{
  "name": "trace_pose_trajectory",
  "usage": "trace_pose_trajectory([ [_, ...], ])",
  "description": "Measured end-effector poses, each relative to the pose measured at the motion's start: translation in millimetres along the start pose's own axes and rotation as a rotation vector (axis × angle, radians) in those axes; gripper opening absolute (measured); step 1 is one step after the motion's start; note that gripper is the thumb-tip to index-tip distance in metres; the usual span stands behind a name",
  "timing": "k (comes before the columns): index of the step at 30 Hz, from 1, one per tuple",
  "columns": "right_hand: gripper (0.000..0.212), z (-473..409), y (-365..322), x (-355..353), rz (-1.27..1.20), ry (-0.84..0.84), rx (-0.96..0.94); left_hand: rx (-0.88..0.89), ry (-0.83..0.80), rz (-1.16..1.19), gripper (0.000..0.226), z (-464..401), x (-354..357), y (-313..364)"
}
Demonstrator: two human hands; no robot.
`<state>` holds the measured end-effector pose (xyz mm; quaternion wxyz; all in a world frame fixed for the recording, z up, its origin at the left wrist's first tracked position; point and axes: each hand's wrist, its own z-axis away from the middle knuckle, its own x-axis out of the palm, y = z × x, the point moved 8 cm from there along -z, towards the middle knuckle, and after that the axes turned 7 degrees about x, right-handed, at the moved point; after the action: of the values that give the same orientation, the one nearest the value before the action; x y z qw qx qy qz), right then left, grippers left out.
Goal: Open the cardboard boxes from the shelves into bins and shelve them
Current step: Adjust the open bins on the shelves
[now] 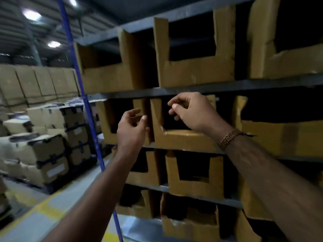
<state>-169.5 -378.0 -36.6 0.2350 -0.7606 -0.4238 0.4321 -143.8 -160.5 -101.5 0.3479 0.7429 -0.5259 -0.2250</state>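
Note:
Both my hands are raised in front of a brown cardboard bin with a cut-out front, standing on the middle shelf. My left hand hovers at the bin's left wall, fingers curled and apart, holding nothing. At the bin's dark opening, my right hand has its fingers loosely bent and is empty; a beaded bracelet is on that wrist. Neither hand clearly touches the cardboard.
Several more cut-open cardboard bins fill the grey shelves above, below and to both sides. A blue upright post marks the rack's left end. Stacked closed cartons stand on pallets at left, past a grey floor aisle with yellow lines.

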Motion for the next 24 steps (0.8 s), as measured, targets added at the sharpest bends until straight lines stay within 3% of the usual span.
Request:
trace_pose_trajectory([
  [8,0.016,-57,-107,87,0.019,0.098,-0.088,0.106,0.060,0.033,0.027,-84,-130,16],
  [12,0.014,-88,-134,137,0.142,0.089,-0.115,0.119,0.119,0.074,0.024,-107,-162,-5],
  [17,0.014,-129,-143,167,0.270,0.260,-0.106,0.068,0.133,0.124,0.026,-122,-177,-54],
  [24,0.069,-202,-82,167,0.238,0.434,0.071,0.099,0.146,-0.048,0.034,-186,-191,-94],
])
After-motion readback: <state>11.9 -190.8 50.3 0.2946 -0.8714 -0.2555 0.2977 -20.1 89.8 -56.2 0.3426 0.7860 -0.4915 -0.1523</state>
